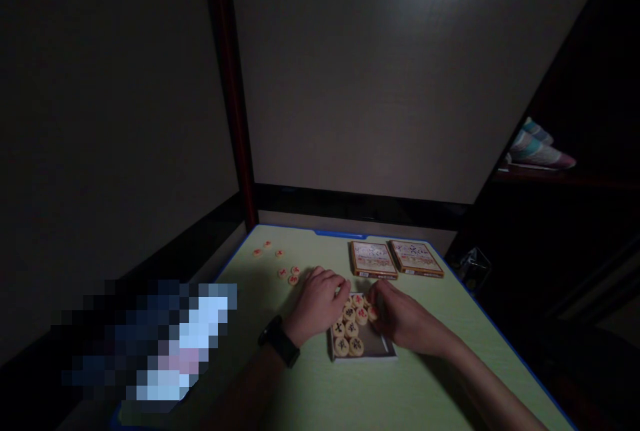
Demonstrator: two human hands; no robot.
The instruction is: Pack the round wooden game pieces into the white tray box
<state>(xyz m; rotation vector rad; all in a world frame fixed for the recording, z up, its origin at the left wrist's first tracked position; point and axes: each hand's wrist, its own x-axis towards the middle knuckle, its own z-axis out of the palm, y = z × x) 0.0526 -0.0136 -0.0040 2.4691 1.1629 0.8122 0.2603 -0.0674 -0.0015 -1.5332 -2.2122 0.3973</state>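
A shallow open box (367, 355) lies on the table, partly filled with round wooden Chinese chess pieces (351, 329) marked in black or red characters. My left hand (320, 301), a dark watch on its wrist, bends over the box's far left corner. Its fingers are curled together, and whatever is under them is hidden. At the right side of the box, my right hand (395, 317) has its fingers closed at a red-marked piece (373, 313). Loose red-marked pieces (293, 279) lie left of the left hand, with several more (267, 244) farther back.
Two flat printed boxes (374, 259) (416, 258) lie side by side at the back of the green table (310, 391). A wall panel (360, 97) rises behind it. A blurred-out patch (185, 344) covers the left edge. Striped cloth items (540, 147) rest on a shelf at right.
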